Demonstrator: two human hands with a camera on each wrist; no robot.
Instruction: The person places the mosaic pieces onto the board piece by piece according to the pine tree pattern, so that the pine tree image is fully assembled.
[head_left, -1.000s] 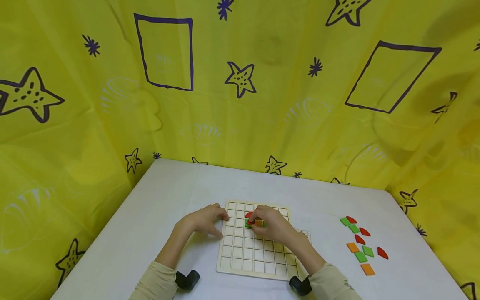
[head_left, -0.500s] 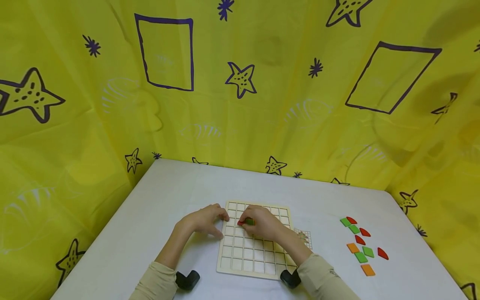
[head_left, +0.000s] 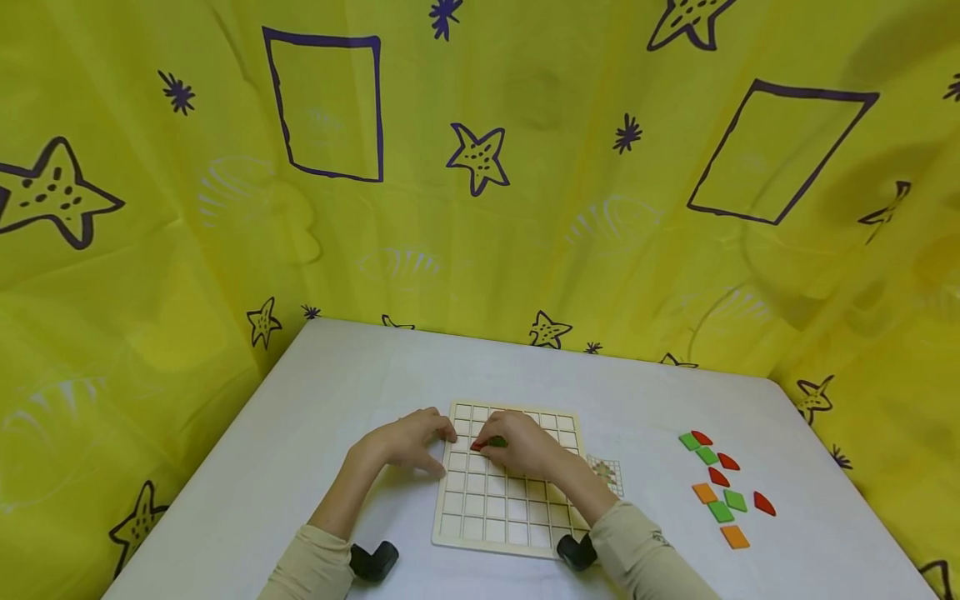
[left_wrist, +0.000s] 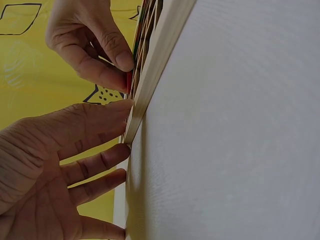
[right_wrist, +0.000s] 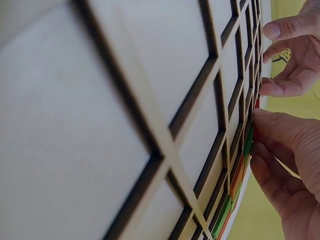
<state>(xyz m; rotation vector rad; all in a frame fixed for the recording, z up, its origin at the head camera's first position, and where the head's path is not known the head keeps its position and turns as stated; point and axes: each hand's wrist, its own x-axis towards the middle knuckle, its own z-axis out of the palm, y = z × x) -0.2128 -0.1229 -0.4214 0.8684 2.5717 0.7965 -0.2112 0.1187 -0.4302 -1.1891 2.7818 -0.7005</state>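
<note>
A pale wooden grid board (head_left: 474, 506) lies on the table. My right hand (head_left: 521, 446) is over its upper left part and pinches a small red tile (head_left: 477, 447) between thumb and fingers, right at the grid. In the right wrist view a green tile (right_wrist: 248, 140) and an orange tile (right_wrist: 236, 175) sit in the grid beside that hand; from the head it mostly hides them. My left hand (head_left: 408, 440) is at the board's left edge, fingers spread and gently bent, fingertips against the wooden rim (left_wrist: 145, 95) in the left wrist view.
Loose red quarter-round tiles (head_left: 764, 503), green square tiles (head_left: 736, 500) and orange square tiles (head_left: 735, 537) lie scattered on the white table (head_left: 337, 367) at the right. A small printed grid card (head_left: 607, 473) shows beside the board, partly behind the right forearm. A yellow curtain (head_left: 420, 217) surrounds the table.
My right hand has shifted left across the board with the red tile, then stayed nearly still over the last half second. The left hand keeps its place at the board's edge.
</note>
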